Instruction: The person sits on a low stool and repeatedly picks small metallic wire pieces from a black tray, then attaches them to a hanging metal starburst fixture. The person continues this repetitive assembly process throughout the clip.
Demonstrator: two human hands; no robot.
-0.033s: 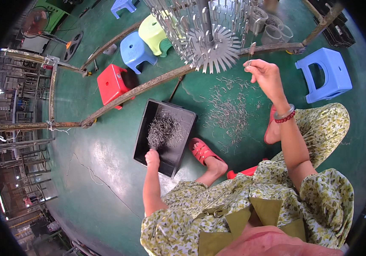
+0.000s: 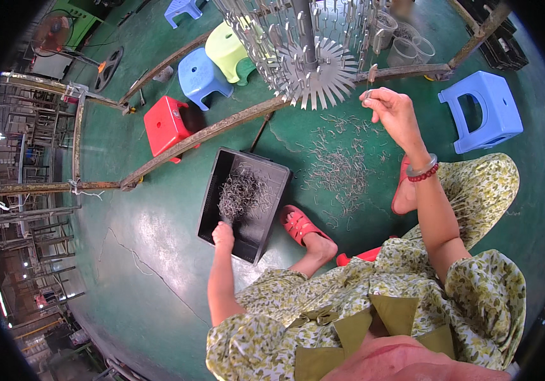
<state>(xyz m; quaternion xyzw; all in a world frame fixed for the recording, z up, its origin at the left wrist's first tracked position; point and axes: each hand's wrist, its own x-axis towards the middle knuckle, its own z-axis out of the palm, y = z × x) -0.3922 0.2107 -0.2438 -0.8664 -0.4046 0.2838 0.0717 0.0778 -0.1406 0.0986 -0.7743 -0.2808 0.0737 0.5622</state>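
Observation:
My right hand is raised beside the lowest disc of a tiered metal rack. Its thumb and fingers pinch a small grey metal piece, whose exact form is too small to make out. Curved metal pieces hang all around the rack. My left hand is closed at the near left part of a black plastic crate, just below a heap of small bent metal pieces. What its fingers hold, if anything, is hidden. More bent pieces lie scattered on the green floor between the crate and my right foot.
A rusty metal frame bar crosses between the crate and several stools. Those include a red stool, a blue stool and a yellow-green stool. Another blue stool stands at right. Clear plastic tubs sit behind the rack.
Almost everything stays put. My left hand has shifted very slightly left at the crate, and my right hand keeps its pinch beside the rack.

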